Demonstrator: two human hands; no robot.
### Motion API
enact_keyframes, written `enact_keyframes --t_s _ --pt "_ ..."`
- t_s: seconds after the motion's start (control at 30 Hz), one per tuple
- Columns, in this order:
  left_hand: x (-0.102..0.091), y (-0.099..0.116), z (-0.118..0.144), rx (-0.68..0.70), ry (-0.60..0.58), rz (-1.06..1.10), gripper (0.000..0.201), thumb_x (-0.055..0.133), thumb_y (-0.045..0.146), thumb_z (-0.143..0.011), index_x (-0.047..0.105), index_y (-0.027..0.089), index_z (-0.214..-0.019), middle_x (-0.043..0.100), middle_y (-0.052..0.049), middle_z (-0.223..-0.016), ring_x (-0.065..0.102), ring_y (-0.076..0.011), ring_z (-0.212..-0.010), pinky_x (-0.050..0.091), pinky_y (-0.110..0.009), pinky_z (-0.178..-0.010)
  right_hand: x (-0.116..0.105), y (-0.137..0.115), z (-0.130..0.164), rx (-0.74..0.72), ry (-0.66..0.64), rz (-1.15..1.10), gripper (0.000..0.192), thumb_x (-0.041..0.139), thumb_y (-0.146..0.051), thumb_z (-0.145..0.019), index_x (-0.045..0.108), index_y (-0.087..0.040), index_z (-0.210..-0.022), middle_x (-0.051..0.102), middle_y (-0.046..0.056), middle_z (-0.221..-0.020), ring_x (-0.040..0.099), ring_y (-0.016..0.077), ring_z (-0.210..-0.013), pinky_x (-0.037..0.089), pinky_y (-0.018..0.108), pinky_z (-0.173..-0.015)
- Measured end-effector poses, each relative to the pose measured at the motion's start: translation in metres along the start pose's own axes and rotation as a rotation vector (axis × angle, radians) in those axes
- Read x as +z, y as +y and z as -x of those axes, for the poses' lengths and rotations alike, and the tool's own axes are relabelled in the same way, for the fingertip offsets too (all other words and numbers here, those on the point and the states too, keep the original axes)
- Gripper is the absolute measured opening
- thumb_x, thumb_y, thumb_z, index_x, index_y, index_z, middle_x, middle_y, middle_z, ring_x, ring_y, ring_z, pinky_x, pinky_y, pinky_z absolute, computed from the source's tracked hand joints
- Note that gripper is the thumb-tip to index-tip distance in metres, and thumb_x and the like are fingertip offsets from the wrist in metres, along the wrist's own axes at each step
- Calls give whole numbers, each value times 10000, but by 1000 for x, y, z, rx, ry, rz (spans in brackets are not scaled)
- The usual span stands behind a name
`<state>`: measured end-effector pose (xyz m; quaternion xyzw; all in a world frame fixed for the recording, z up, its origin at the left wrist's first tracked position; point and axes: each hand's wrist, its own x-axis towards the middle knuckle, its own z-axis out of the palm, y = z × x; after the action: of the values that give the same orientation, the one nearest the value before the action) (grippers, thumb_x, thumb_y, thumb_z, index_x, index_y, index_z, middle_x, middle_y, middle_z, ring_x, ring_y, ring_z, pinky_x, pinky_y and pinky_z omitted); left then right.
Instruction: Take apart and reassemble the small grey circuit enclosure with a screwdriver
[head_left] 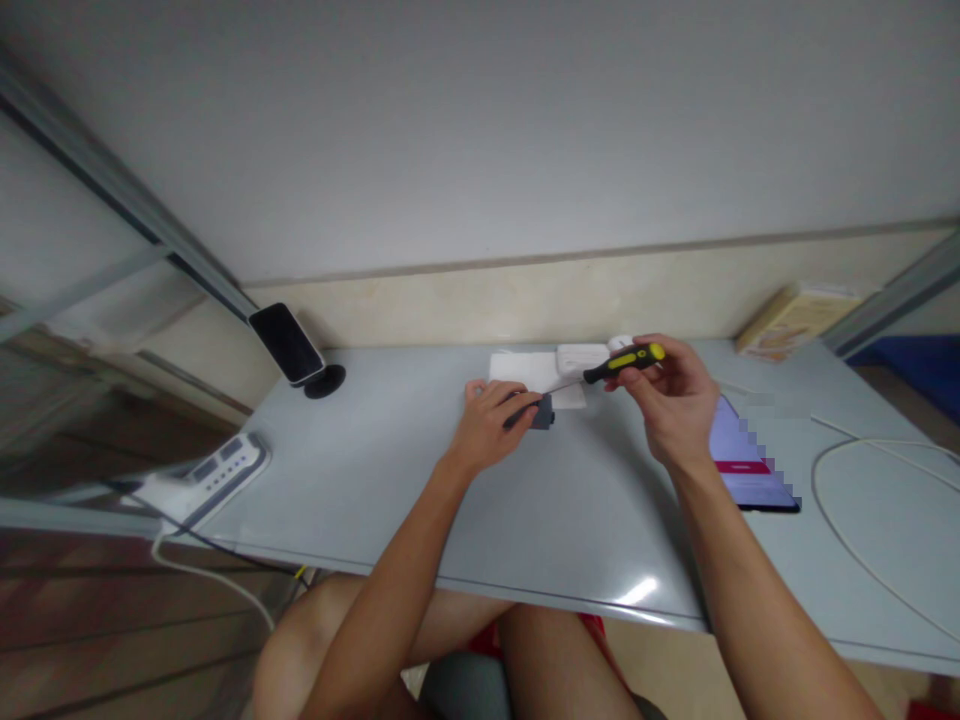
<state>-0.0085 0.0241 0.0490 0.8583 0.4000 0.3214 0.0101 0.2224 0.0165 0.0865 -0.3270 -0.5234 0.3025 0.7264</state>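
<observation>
1. Head view: left hand (pixel 487 425) pinches a small dark block (pixel 541 411) down on the table (pixel 390 480), mid-desk; right hand (pixel 675 400) is wrapped around a yellow-black screwdriver (pixel 624 363), tip angled at the block
2. Risk, I'd say: the tip skids off and jabs the left fingers
3. Pale glossy tabletop against a plain wall; phone on stand (pixel 289 345), power strip (pixel 217 468), white cable (pixel 862 540)

phone screen (pixel 750 455) pixelated, screwdriver tip prob. hidden
</observation>
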Motion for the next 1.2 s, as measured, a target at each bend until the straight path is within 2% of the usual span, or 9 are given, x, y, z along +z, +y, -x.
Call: enact_keyframes --t_s 0.33,0.57,0.73,0.93,1.0,1.07,1.13,1.2 --pt "0 3 0 -39 -14 26 265 492 340 -1050 688 245 -1201 749 -57 -1161 653 -187 -1066 320 -416 -991 1 0 -1 38 21 16 341 868 -325 -742 706 -265 -1036 707 -26 -850 689 126 -655 604 247 -576" --pt "0 3 -1 -41 -37 9 289 474 349 -1054 683 251 -1229 745 -66 -1167 644 -202 -1065 331 -430 -991 0 6 -2 100 87 50 373 866 -406 -735 694 -265 -1035 700 -18 -876 679 121 -614 594 260 -577" --pt "-1 3 -1 -48 -49 8 291 469 345 -1058 678 258 -1241 743 -63 -1177 642 -204 -1071 327 -438 -991 -3 13 -3 198 161 28 436 880 -467 -690 696 -263 -1029 690 -32 -883 672 112 -589 601 266 -572" --pt "1 6 0 -78 -32 43 275 488 344 -1050 673 266 -1238 733 -56 -1211 637 -199 -1119 326 -432 -1032 -8 30 -3 417 276 -47 468 907 -486 -638 708 -211 -960 653 -51 -740 666 97 -583 604 220 -567" --pt "-7 3 3 -114 62 65 264 502 343 -1042 668 265 -1232 718 -58 -1240 623 -207 -1174 329 -434 -1064 -11 36 -3 484 306 -104 481 935 -484 -590 710 -204 -910 674 -46 -738 671 91 -580 599 193 -551" --pt "-27 -6 12 -197 247 93 247 498 328 -1038 673 246 -1191 716 -68 -1219 621 -217 -1185 365 -435 -1064 -14 40 -4 536 326 -161 466 948 -471 -574 704 -202 -866 700 -39 -749 678 87 -579 600 176 -542" --pt "-64 -20 30 -321 481 145 215 505 322 -1026 686 214 -1065 723 -70 -1109 652 -218 -1087 459 -403 -972 -17 43 -4 572 339 -214 432 948 -446 -592 695 -204 -845 707 -41 -743 685 84 -575 606 166 -543" --pt "-115 -35 56 -428 693 144 194 537 334 -1005 674 201 -972 705 -36 -965 665 -195 -911 512 -368 -858 -18 45 -4 591 348 -261 414 949 -418 -603 694 -204 -848 707 -46 -736 690 81 -567 609 159 -543"
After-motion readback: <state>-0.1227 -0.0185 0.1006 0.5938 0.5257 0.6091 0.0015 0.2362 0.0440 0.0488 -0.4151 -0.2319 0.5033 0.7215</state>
